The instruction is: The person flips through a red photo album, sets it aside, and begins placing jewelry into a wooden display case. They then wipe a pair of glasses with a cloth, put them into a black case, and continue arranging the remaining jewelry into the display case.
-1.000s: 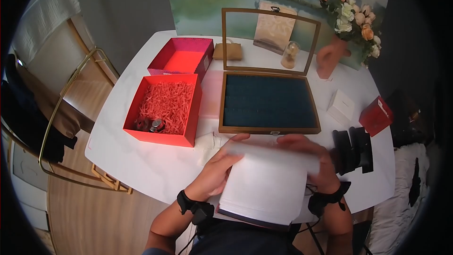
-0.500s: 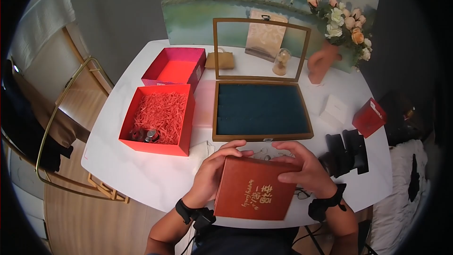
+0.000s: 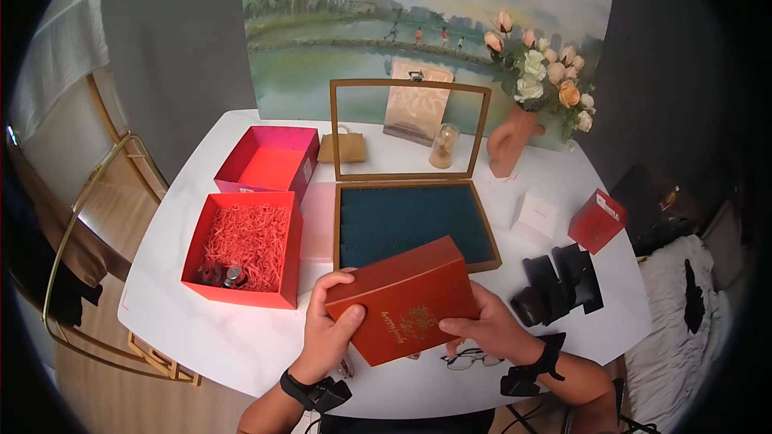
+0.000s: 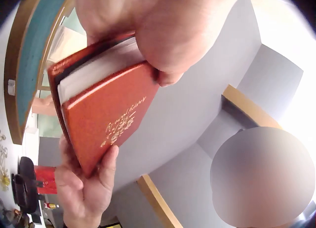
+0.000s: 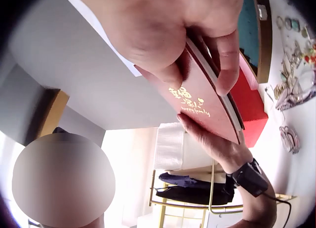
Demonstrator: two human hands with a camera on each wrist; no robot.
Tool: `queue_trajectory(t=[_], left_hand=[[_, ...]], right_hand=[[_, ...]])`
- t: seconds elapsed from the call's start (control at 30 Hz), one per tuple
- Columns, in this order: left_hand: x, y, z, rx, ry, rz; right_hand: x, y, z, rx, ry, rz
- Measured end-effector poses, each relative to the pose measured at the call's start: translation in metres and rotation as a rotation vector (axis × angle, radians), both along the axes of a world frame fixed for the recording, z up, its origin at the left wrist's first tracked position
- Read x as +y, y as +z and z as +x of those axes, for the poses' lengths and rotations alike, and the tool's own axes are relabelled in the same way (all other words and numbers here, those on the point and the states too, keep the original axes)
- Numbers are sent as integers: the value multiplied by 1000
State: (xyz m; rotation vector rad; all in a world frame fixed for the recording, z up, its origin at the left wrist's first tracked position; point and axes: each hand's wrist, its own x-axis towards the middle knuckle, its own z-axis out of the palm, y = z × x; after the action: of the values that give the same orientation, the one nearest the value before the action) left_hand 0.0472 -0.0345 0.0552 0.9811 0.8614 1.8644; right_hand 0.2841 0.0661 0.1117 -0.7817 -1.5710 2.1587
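Both hands hold a closed reddish-brown album (image 3: 406,305) with gold lettering on its cover, tilted up above the near side of the table. My left hand (image 3: 328,333) grips one end, thumb across the cover. At the opposite end my right hand (image 3: 500,328) pinches it, thumb on the cover and fingers behind. Thick white page edges (image 4: 101,67) show between the covers in the left wrist view. Just beyond the album lies an open wooden display case (image 3: 410,217) with a dark teal lining and a raised glass lid. Eyeglasses (image 3: 472,360) lie below the right hand.
On the left stand a red box (image 3: 291,261) of shredded paper and a pink-red box (image 3: 312,162). At right are black display stands (image 3: 555,283), a white box (image 3: 535,215), a red box (image 3: 597,222) and a flower vase (image 3: 508,141). Jewelry (image 5: 294,65) lies near the case.
The album showed blurred white pages, then its closed brown cover. Now it is raised and tilted, overlapping the case's front edge. The head view has shifted, so the table appears lower.
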Motion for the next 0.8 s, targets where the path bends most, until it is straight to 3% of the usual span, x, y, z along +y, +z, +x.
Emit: queue_trajectory(t=[0.07,0.1,0.13,0.2,0.37,0.43,0.57,0.6,0.7,0.8], left_hand=[[1,4,-3,257,8,-35],[7,5,-1,142,-26,58],[10,-3,-5,145,50,-17],[16,-8,-19,120,0,50],[26,-13,-38,-8,97,6],[23,-23,-51,-59,94,14],[22,-24,-52,-92,143,-25],[22,-24,-52,-74,160,-40],[23,-22,-51,-93,171,-53],[26,-23,-50,-95,178,-61]], right_hand=[[9,8,8,-19,-56,89],[18,19,14,-33,-99,199],[28,29,20,-46,-142,310],[51,43,29,10,-302,533],[120,68,66,-117,-512,861],[178,66,107,-250,-611,811],[226,73,140,-583,-761,727],[241,69,152,-582,-765,728],[269,63,173,-678,-692,439],[296,48,184,-679,-768,307]])
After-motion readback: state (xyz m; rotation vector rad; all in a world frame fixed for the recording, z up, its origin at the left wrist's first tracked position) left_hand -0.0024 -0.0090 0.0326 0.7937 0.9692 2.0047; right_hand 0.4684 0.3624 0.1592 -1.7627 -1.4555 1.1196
